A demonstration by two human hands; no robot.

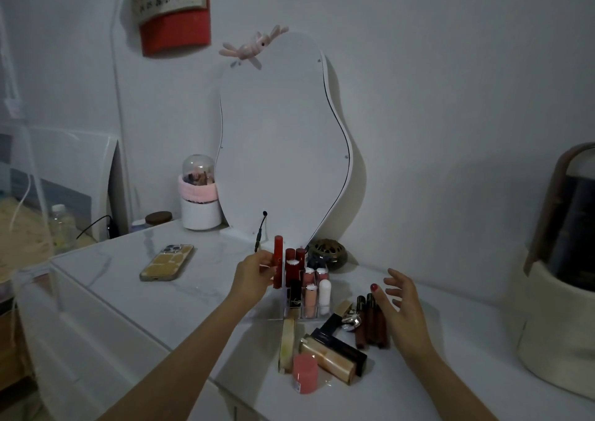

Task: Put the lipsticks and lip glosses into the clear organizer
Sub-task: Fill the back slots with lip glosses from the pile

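Observation:
The clear organizer point(291, 314) stands on the white table and holds several upright lipsticks and glosses. My left hand point(254, 272) grips a tall red lip gloss point(278, 261), upright at the organizer's left back corner. My right hand point(399, 301) hovers open, fingers spread, just right of two dark brown lip glosses point(370, 322) lying on the table. In front of the organizer lie a pale gold tube point(286, 343), a black lipstick point(343, 343), a gold lipstick point(328, 361) and a short pink tube point(305, 374).
A phone point(167, 262) lies to the left. A wavy mirror point(283, 137) leans on the wall behind, with a dark round burner point(327, 253) at its foot. A brush holder point(200, 195) sits back left, a large cosmetic case point(563, 275) at right.

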